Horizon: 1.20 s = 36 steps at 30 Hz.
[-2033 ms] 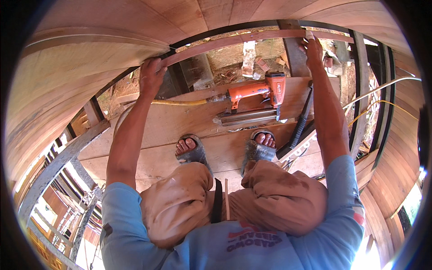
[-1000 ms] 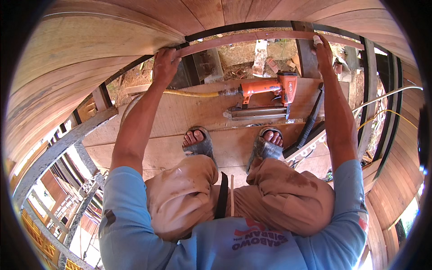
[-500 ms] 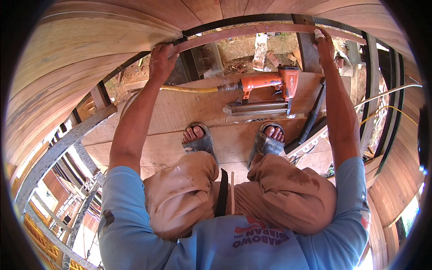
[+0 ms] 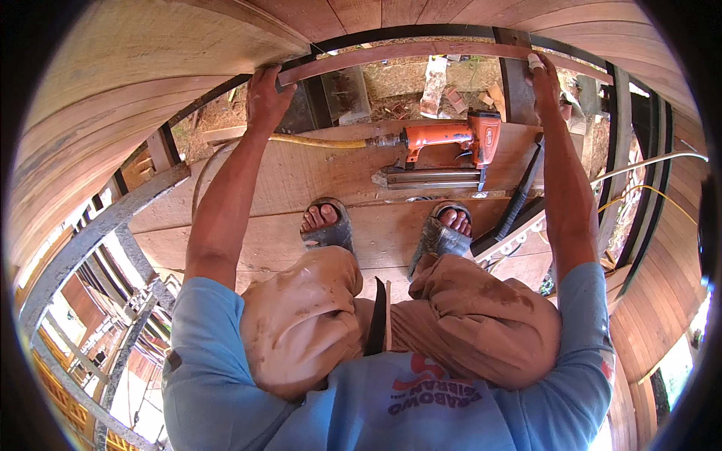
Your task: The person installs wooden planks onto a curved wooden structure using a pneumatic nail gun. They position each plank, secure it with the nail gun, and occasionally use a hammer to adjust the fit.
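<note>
Fingers of our left hand [image 4: 265, 98] and right hand [image 4: 543, 75] grip the reddish wooden strip [image 4: 421, 51] spanning between them, so we'd keep it flush against the planks [image 4: 135, 90] just above.

Bright daylight all over, warm and pretty even, with the strongest light pouring in from the lower right edge, where the opening blows out to pure white glare, and more washed-out brightness along the lower left. Shadows are soft and short, just dark patches under the orange nail gun [image 4: 450, 146] and around the sandalled feet [image 4: 383, 225]. Heavy fisheye here: the long wooden strip [image 4: 421, 54] and every plank bow hard toward the black circular rim, the middle stays sharp, and detail smears a bit at the edges.
</note>
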### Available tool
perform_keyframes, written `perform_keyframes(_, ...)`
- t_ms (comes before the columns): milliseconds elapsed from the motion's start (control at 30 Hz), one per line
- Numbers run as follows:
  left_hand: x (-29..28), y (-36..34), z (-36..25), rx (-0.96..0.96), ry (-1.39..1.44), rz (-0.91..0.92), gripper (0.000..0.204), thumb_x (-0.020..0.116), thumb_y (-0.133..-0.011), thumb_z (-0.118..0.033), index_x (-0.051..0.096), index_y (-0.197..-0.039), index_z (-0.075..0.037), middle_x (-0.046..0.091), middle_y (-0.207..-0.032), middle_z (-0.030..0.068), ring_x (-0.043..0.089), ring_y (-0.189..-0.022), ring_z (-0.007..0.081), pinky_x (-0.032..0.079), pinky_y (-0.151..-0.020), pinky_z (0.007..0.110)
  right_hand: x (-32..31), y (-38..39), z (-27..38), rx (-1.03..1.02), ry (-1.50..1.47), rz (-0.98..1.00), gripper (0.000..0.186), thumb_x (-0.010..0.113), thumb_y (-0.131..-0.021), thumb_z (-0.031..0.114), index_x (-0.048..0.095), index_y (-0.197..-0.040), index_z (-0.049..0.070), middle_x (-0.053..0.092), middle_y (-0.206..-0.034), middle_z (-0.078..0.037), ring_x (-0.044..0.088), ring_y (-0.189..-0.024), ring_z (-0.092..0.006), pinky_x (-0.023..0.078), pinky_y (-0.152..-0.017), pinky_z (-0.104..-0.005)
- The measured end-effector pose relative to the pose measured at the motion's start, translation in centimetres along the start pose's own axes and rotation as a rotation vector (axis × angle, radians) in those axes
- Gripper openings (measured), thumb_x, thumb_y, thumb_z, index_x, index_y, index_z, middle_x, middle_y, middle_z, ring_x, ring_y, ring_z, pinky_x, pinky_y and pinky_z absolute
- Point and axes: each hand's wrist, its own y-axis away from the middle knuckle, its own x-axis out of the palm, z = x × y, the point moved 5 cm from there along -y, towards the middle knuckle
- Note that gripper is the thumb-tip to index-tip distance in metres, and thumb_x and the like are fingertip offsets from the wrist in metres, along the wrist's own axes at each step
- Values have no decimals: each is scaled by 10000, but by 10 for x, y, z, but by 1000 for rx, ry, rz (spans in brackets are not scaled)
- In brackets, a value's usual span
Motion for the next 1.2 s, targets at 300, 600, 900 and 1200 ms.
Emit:
perform_keyframes(300, -21, -5, -36, -61, 212, -38, 469, 719, -885, -325, 651, -1250, -37, 679, -1153, 185, 631, -1107, 338, 483, -971, 423, 3, -4, -16, -73, 129, -54, 515, 676, -923, 416, 632, -1319, 89, 672, -1095, -65, 606, -822, -136, 493, -756, -308)
perform_keyframes(600, -7, -37, -65, -131, 313, 54, 488, 701, -900, -423, 693, -1188, -30, 732, -1076, 180, 709, -1016, 290, 535, -867, 366, 5, -4, -19, -90, 217, -46, 506, 675, -916, 415, 642, -1313, 103, 679, -1216, -115, 624, -1106, -233, 459, -962, -347)
perform_keyframes(900, 7, -45, -67, -154, 283, 46, 467, 701, -899, -419, 699, -1211, -73, 716, -1096, 195, 703, -1013, 308, 535, -867, 385, 12, 16, 1, -115, 172, -39, 402, 686, -937, 278, 658, -1266, 47, 670, -1062, 7, 540, -821, -73, 463, -759, -239)
perform_keyframes(1200, 19, -51, -58, -118, 252, 56, 395, 697, -897, -388, 735, -1108, -55, 729, -1065, 164, 702, -992, 306, 533, -866, 373, 6, 12, -13, -87, 179, -49, 534, 692, -892, 411, 629, -1339, 126, 692, -1137, -81, 633, -989, -198, 479, -903, -340)
